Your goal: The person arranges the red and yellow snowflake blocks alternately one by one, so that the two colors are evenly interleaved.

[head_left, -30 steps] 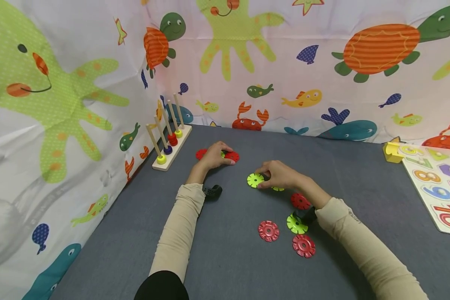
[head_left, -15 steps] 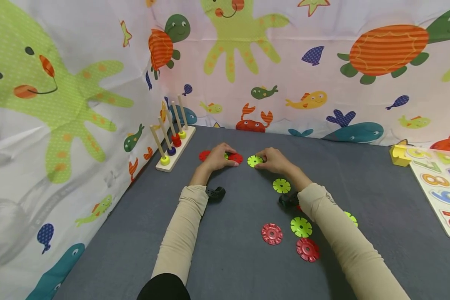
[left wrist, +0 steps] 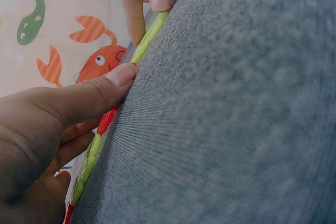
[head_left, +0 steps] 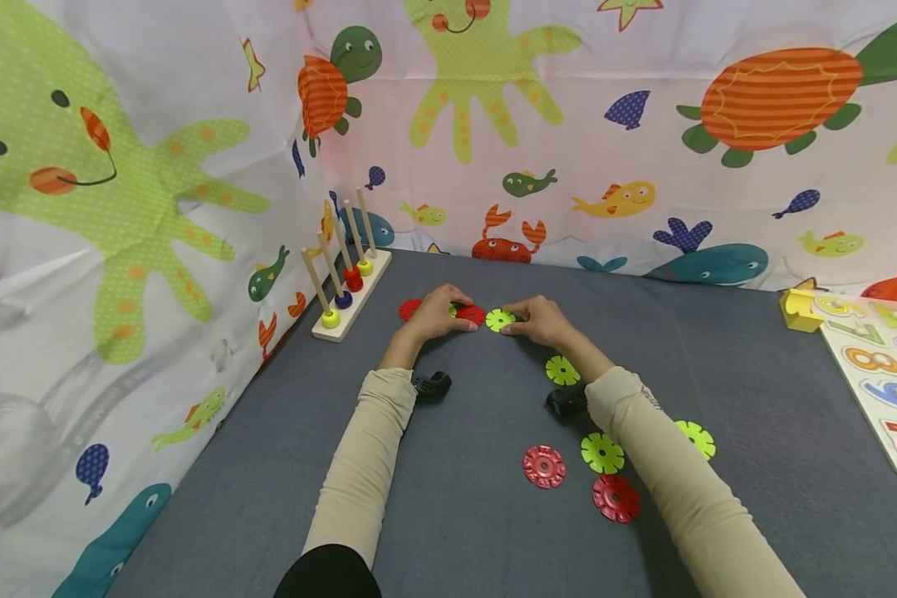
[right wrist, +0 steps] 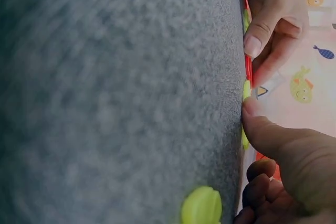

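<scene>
A row of notched plastic discs lies flat on the table's far part. My left hand (head_left: 432, 314) holds the red disc (head_left: 473, 315) near its right end between thumb and fingers. Partly under that hand are a yellow-green disc (left wrist: 86, 166) and another red disc (head_left: 409, 310). With thumb and fingers my right hand (head_left: 544, 321) pinches a yellow-green notched disc (head_left: 499, 321) by its right side. Its left edge meets the held red disc; whether the notches interlock I cannot tell. In the right wrist view the right thumb lies on the yellow-green disc (right wrist: 246, 90).
Loose yellow-green discs (head_left: 562, 370) (head_left: 602, 453) (head_left: 695, 438) and red discs (head_left: 544, 467) (head_left: 616, 498) lie around the right forearm. A wooden peg stand (head_left: 351, 303) with coloured rings is at the left, by the printed cloth wall. A number board (head_left: 878, 365) with a yellow block (head_left: 801, 310) lies right.
My right hand has carried the yellow-green disc away from me and leftward, up against the red disc. The left hand has stayed at the row.
</scene>
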The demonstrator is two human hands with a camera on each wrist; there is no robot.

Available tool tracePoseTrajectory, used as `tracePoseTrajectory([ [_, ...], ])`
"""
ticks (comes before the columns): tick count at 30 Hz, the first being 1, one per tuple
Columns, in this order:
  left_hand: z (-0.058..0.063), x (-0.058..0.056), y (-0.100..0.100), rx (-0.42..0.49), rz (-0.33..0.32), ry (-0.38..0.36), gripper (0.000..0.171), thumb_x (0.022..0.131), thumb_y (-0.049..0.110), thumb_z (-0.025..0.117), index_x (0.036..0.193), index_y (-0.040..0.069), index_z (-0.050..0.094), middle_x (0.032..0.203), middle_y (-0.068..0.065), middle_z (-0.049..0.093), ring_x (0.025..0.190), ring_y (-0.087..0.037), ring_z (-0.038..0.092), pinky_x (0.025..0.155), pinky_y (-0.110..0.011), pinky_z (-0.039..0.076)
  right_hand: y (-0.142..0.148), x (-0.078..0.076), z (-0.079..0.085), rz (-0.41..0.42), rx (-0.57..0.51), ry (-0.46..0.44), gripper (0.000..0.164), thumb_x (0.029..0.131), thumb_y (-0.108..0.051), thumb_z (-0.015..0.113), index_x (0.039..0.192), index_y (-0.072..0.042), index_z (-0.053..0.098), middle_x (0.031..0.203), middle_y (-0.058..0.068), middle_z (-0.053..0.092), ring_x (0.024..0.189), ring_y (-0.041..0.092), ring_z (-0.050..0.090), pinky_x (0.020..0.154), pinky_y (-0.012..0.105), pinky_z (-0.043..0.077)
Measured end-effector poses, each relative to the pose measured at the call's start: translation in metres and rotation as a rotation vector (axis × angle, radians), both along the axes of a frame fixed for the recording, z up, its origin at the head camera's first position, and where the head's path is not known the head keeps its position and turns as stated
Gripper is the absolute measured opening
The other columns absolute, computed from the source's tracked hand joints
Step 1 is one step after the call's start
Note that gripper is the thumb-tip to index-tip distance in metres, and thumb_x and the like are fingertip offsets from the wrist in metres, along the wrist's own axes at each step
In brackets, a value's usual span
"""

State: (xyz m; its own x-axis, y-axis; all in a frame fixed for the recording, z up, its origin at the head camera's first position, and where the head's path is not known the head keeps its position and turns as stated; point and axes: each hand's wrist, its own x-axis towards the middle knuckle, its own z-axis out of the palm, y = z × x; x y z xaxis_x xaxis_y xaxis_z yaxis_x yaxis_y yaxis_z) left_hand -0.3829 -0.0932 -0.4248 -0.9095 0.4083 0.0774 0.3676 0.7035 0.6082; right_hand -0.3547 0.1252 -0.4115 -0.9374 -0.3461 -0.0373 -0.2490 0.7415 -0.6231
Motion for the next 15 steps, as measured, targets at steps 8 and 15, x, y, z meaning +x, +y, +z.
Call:
tracePoseTrajectory([
  [8, 0.002, 0.003, 0.002, 0.014, -0.004, -0.008, 0.047, 0.075, 0.023, 0.077, 0.117, 0.007, 0.064, 0.119, -0.011, 0.054, 0.115, -0.025, 0.048, 0.103, -0.037, 0.034, 0.005, 0.002, 0.0, 0.018, -0.01, 0.004, 0.051, 0.083, -0.026, 0.068, 0.129, -0.011, 0.055, 0.057, -0.002, 0.028, 0.053, 0.013, 0.025, 0.052, 0.027, 0.023],
  [15, 0.003, 0.004, 0.0, 0.034, -0.026, -0.016, 0.05, 0.075, 0.023, 0.077, 0.119, 0.005, 0.062, 0.121, -0.013, 0.052, 0.115, -0.026, 0.047, 0.103, -0.038, 0.034, 0.025, 0.022, 0.022, 0.115, -0.001, 0.03, 0.05, 0.083, -0.022, 0.069, 0.128, -0.008, 0.055, 0.052, -0.003, 0.03, 0.048, 0.011, 0.025, 0.049, 0.026, 0.025],
])
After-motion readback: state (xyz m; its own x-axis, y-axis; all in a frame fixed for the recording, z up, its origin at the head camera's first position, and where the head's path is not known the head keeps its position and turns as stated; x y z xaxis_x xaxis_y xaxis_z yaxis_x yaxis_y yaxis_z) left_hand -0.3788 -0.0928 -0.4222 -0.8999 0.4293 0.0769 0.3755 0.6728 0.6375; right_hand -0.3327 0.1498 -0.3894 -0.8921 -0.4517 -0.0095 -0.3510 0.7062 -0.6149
